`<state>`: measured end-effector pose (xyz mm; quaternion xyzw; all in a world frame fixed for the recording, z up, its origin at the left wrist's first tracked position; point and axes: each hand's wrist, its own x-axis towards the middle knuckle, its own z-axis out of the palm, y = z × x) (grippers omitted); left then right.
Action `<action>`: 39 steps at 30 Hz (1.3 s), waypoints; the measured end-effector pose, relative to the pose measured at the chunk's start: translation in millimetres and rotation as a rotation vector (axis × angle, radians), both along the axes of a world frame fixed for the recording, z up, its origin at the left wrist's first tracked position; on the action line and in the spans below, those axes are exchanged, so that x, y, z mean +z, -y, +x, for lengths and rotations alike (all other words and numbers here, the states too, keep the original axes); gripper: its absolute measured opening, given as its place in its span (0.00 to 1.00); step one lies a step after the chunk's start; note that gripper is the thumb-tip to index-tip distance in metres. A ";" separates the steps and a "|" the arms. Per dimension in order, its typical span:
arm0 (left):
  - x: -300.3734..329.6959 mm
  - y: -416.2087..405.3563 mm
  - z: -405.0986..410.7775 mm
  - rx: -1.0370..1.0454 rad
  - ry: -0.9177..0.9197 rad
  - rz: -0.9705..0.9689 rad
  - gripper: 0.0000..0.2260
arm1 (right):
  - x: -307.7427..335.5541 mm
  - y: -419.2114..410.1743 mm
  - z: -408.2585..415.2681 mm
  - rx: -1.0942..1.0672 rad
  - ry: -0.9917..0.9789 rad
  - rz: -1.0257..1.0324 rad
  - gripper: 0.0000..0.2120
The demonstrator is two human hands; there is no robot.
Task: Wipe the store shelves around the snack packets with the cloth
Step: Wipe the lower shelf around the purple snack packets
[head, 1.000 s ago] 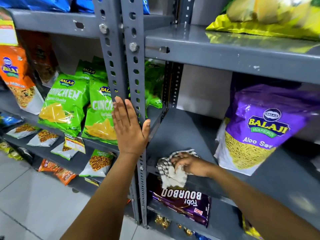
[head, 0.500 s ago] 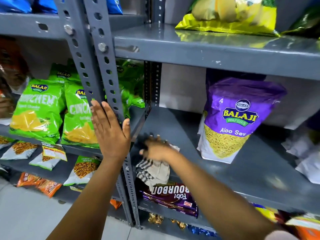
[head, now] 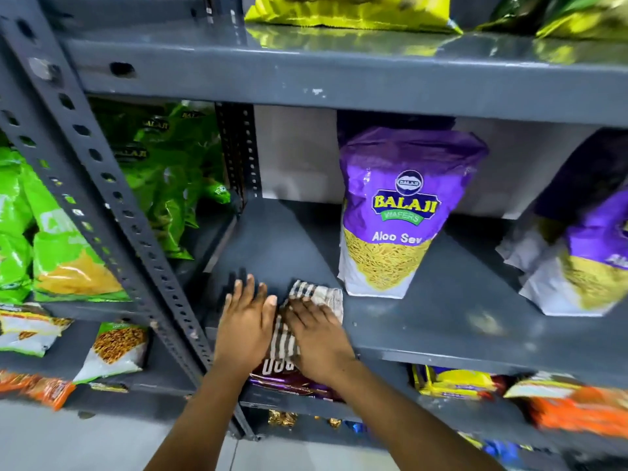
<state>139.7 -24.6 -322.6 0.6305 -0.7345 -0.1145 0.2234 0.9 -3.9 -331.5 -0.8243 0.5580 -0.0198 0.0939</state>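
A checked grey-and-white cloth (head: 319, 295) lies at the front left of the grey metal shelf (head: 441, 321). My right hand (head: 316, 334) presses flat on the cloth, covering most of it. My left hand (head: 246, 321) rests flat on the shelf just left of the cloth, fingers apart, holding nothing. A purple Balaji Aloo Sev packet (head: 401, 212) stands upright on the same shelf, right of the cloth and apart from it. A second purple packet (head: 584, 260) leans at the far right.
A perforated grey upright post (head: 112, 205) runs diagonally on the left, with green snack packets (head: 68, 263) behind it. Yellow packets (head: 350, 11) sit on the shelf above. A brown Bourbon biscuit pack (head: 289, 379) and orange packets (head: 577, 413) lie on lower shelves.
My left hand came off the upright post and down onto the shelf beside the cloth. My right hand with the cloth slid to the right along the shelf. The view shifted right.
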 end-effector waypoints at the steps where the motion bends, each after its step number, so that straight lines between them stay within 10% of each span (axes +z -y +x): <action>1: -3.3 0.9 -4.2 0.044 -0.031 0.071 0.29 | 1.1 -3.6 -8.9 -0.007 0.008 0.005 0.37; 31: -19.6 5.5 -125.1 0.149 0.142 0.202 0.23 | 10.0 -66.4 -191.5 -0.306 0.078 0.169 0.35; 39: -26.4 9.9 -129.1 0.212 0.162 0.175 0.23 | 49.7 35.8 -242.6 -0.844 0.563 -0.112 0.24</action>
